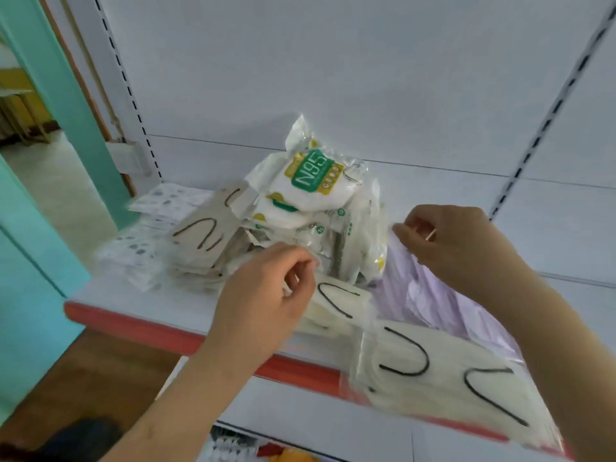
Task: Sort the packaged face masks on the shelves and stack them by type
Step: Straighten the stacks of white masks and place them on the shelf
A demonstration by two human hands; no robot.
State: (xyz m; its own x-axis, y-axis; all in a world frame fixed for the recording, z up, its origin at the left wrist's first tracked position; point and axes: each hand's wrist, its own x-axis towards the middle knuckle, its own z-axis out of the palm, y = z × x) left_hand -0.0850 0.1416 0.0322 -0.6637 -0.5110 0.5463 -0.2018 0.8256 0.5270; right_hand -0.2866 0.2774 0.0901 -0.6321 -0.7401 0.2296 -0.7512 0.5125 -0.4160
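Observation:
A jumbled heap of packaged masks lies on the white shelf (140,305). White N95 packs (310,181) with green labels top the heap. Beige packs with black ear loops (203,235) lean at its left, and dotted white packs (160,201) lie flat farther left. My left hand (266,295) pinches a cream pack with black loops (340,301) at the heap's front. My right hand (456,241) pinches the top edge of a lilac mask pack (430,295) on the right. A cream pack stack (443,371) overhangs the shelf's front edge.
The shelf has a red front strip (160,331) and a white back panel with slotted uprights (133,98). A lower shelf with colourful goods (266,448) shows beneath. A teal wall (30,261) and a wooden floor (100,371) lie to the left.

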